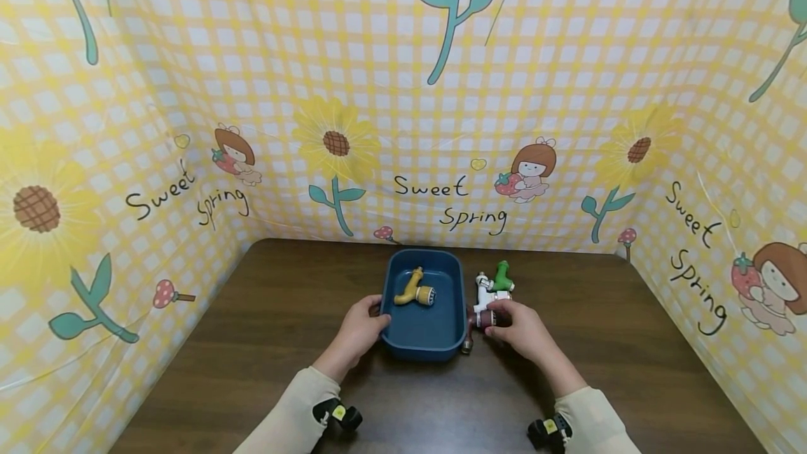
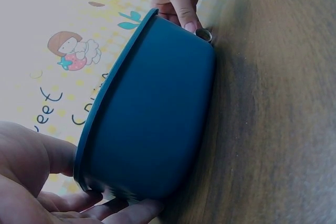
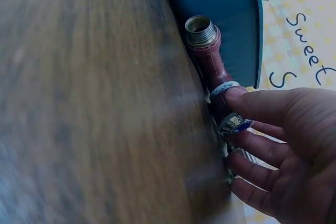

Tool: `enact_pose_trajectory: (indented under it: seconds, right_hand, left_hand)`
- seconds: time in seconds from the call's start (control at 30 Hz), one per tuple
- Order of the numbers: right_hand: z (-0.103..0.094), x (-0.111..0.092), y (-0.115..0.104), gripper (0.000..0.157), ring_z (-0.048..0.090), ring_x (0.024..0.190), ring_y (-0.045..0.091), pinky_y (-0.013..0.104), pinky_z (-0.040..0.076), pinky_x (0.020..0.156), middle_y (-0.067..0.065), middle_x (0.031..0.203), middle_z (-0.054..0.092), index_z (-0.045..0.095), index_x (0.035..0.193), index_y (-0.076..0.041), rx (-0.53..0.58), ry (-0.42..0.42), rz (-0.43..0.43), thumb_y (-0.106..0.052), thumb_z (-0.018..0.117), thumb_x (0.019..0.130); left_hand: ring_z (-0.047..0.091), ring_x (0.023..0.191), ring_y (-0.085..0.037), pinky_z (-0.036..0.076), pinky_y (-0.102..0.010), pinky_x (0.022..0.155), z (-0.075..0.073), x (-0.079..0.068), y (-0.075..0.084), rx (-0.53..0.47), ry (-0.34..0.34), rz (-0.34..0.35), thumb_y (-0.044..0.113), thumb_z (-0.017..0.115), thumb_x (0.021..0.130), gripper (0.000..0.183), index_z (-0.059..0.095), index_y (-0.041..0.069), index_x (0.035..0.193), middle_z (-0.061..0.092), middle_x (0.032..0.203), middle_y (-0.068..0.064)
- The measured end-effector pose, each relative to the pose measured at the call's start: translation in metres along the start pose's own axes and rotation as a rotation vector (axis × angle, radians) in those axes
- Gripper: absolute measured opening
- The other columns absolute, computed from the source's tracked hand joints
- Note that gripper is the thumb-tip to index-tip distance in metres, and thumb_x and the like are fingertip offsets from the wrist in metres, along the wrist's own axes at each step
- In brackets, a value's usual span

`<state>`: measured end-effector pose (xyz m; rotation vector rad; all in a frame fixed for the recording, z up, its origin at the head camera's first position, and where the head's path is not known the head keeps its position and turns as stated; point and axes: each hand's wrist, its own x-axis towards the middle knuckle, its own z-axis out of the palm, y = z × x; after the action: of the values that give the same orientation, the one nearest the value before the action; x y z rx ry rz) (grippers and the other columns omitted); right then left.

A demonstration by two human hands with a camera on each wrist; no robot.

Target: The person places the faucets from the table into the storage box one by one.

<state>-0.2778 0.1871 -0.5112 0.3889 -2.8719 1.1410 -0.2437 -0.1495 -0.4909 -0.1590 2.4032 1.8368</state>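
A blue plastic basin [image 1: 424,354] stands on the table, with a yellow water tap [image 1: 412,291] lying inside it. My left hand [image 1: 361,333] grips the basin's left wall, thumb over the rim and fingers against the outside. Right of the basin lies a dark red water tap [image 3: 212,65] with a threaded metal end. My right hand [image 1: 526,331] holds this tap by its handle, between thumb and fingers. Just beyond that hand are a white tap [image 1: 482,294] and a green tap [image 1: 502,277], close together and partly overlapping.
The dark wooden table [image 1: 284,321] extends on both sides of the basin. Yellow checked cloth [image 1: 378,76] with printed flowers and figures hangs behind the table and along its left and right sides.
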Motion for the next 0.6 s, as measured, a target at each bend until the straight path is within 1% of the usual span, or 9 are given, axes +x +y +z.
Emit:
enact_pose_trajectory:
  seconds: [0.33,0.6]
  right_hand:
    - [0.0,0.0001,-0.0003,0.038,0.064,0.113,0.029,0.053,0.05,0.099,0.009,0.118,0.072,0.072,0.119,-0.011,-0.003,0.006,0.01,-0.017,0.085,0.084]
    - [0.0006,0.0009,0.0015,0.034,0.064,0.105,0.024,0.049,0.051,0.095,0.005,0.112,0.073,0.072,0.115,-0.014,-0.001,0.008,0.021,-0.017,0.085,0.084]
  left_hand:
    - [0.061,0.119,-0.031,0.058,-0.046,0.092,-0.0001,0.0002,-0.0003,-0.004,-0.005,0.0,0.007,0.057,0.102,0.049,0.045,-0.006,0.148,0.055,0.142,-0.025]
    - [0.062,0.12,-0.031,0.058,-0.047,0.092,-0.0004,-0.0007,-0.0001,-0.001,-0.007,-0.006,0.007,0.057,0.102,0.049,0.045,-0.005,0.148,0.055,0.143,-0.025]
